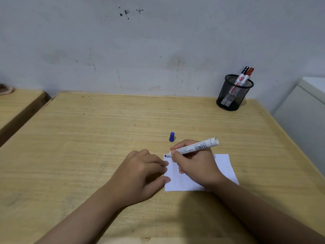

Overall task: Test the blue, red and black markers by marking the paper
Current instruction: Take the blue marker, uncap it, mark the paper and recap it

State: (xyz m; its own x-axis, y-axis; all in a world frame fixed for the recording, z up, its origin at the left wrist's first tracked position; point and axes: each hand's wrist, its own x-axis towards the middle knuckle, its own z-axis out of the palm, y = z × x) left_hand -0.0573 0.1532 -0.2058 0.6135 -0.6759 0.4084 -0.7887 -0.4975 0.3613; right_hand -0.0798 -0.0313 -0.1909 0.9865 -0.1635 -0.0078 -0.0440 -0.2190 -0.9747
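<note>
**Operator A:** Status of the blue marker point(193, 147)?

**Operator B:** Uncapped, lower centre-right of the frame. The right hand point(195, 164) is closed around its barrel in a writing grip, fingers near the nib end. The tip touches the upper-left corner of the paper point(226, 166). The blue cap point(172, 137) stands on the desk point(105, 129) just above the hand, apart from it.

**Operator A:** And the left hand point(142, 173)?

**Operator B:** Loosely curled, holding nothing. Its fingertips point(166, 163) press the paper's left edge.

**Operator A:** Handling characteristics?

**Operator B:** The marker appears light and rigid, with a smooth plastic barrel that may slip; the correct hold is low on the barrel, close to the nib. The paper is a small, thin sheet, likely to slide or buckle under a stroke, so the pin at its edge is warranted. The felt tip probably needs only light pressure.

**Operator A:** Remaining items?

**Operator B:** The red marker point(249, 72) and black marker point(245, 70) stand capped in the mesh pen holder point(232, 95), upper right of the frame, well apart from the paper. No mark is visible on the sheet yet.
</note>
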